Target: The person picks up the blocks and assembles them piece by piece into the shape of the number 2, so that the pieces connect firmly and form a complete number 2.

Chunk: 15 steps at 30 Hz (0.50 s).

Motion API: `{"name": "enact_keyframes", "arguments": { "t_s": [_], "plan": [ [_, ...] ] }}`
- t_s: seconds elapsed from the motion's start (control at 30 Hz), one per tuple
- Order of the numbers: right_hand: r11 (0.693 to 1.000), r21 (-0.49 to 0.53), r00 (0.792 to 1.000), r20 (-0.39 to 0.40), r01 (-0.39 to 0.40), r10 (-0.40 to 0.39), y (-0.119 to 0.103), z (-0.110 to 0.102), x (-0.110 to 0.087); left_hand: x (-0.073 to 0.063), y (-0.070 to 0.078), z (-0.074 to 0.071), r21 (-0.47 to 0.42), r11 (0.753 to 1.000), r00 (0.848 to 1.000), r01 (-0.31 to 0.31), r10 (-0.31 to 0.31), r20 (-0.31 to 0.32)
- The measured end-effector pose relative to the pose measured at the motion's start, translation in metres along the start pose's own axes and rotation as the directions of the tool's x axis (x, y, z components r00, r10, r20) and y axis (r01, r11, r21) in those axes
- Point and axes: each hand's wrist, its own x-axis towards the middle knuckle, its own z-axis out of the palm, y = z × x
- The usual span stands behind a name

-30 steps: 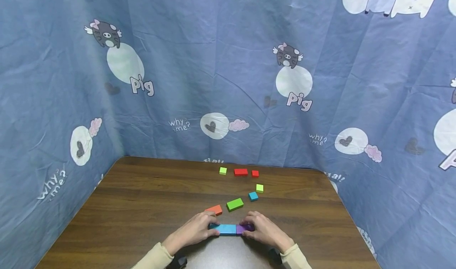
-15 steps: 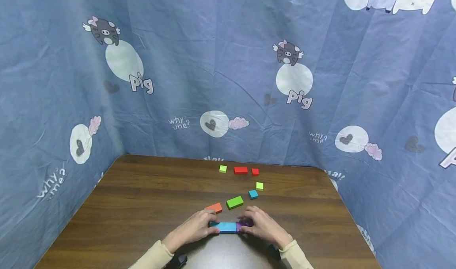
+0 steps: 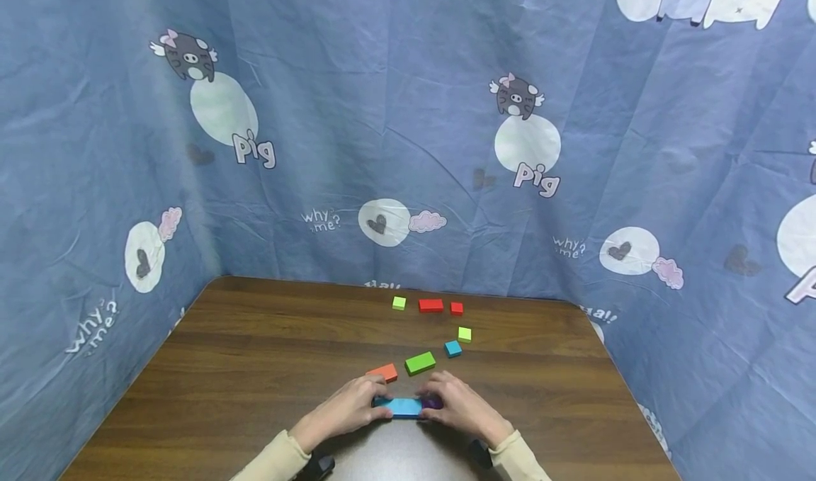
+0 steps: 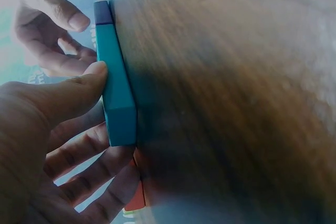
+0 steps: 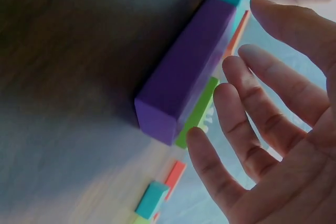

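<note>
A long light-blue block (image 3: pixel 406 409) and a purple block (image 5: pixel 181 59) lie end to end on the wooden table, forming one straight bar. My left hand (image 3: pixel 353 405) pinches the blue block near its left end, thumb on the near side and fingers on the far side. Over the seam and the purple block is my right hand (image 3: pixel 465 406); its thumb tip is close to the blocks. In the right wrist view those fingers (image 5: pixel 257 114) are spread and stand apart from the purple block. From the head view, the right hand hides part of the purple block.
Just beyond the bar lie an orange block (image 3: pixel 384 372) and a green block (image 3: pixel 421 363). Farther back are a small blue block (image 3: pixel 453 348), two lime blocks (image 3: pixel 465 334), a red block (image 3: pixel 431 305) and a small red block (image 3: pixel 457 309). A blue curtain (image 3: pixel 382 148) hangs behind the table.
My right hand has slid left along the bar, from the purple block to the seam, its thumb coming nearer the blue block. The left hand and both blocks stay about where they were.
</note>
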Motion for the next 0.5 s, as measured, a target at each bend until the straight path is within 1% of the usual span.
{"name": "enact_keyframes", "arguments": {
  "t_s": [0.1, 0.17, 0.37, 0.5],
  "plan": [
    [1.0, 0.004, 1.0, 0.019, -0.015, 0.015, -0.001, 0.003, 0.001, 0.0, -0.001, 0.001, 0.001, 1.0, 1.0, -0.002, 0.002, -0.004],
    [1.0, 0.0, 1.0, 0.022, -0.009, 0.009, -0.001, 0.005, 0.001, -0.001, -0.001, 0.002, 0.001, 1.0, 1.0, -0.004, 0.004, -0.007],
    [1.0, -0.011, 1.0, 0.002, 0.024, -0.024, 0.002, 0.01, 0.002, -0.001, -0.002, 0.002, 0.007, 1.0, 1.0, -0.003, 0.003, -0.008],
    [1.0, 0.009, 1.0, 0.001, 0.007, -0.007, 0.0, 0.012, 0.002, -0.001, -0.001, 0.002, 0.019, 1.0, 1.0, -0.001, 0.001, -0.009]
  ]
}}
